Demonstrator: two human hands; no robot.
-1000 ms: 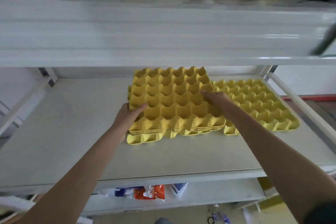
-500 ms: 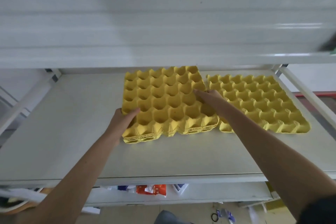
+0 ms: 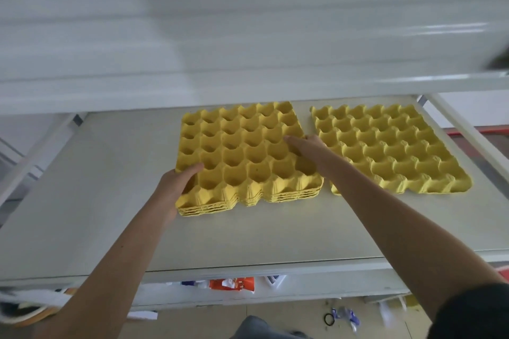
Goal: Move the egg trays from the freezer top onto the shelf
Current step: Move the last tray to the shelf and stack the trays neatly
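Your left hand (image 3: 176, 187) grips the front-left corner of the stack of yellow egg trays (image 3: 245, 157): thumb hooked over the top into a cup, the rest of the hand wrapped round the edge, so it's closed on the stack. Your right hand (image 3: 308, 146) lies on the stack's right edge w/ fingers (image 3: 292, 140) stretched fairly straight across the top tray, pressing down, not curled round anything you can see.

The stack sits flat on the middle shelf (image 3: 110, 201), roughly centred L to R, several trays nested; layered edges show along its front side. Just right of the stack, w/ a narrow strip of bare shelf between them, lies a single yellow egg tray (image 3: 391, 151), flat and not touching the stack. It's a bit further back-right, near the shelf's white upright post (image 3: 468, 132).

Above the stack the white upper shelf (image 3: 248, 36) fills the top of the view, blurred. Below the stack's shelf, a lower level holds orange and white packaging (image 3: 231, 283) and smth blue beside it, too blurred to name. On the floor further below-right of the stack there's a small black ring (image 3: 329, 319) and bits of wrapper (image 3: 347, 316). Your right dark sleeve (image 3: 473, 314) shows at bottom right
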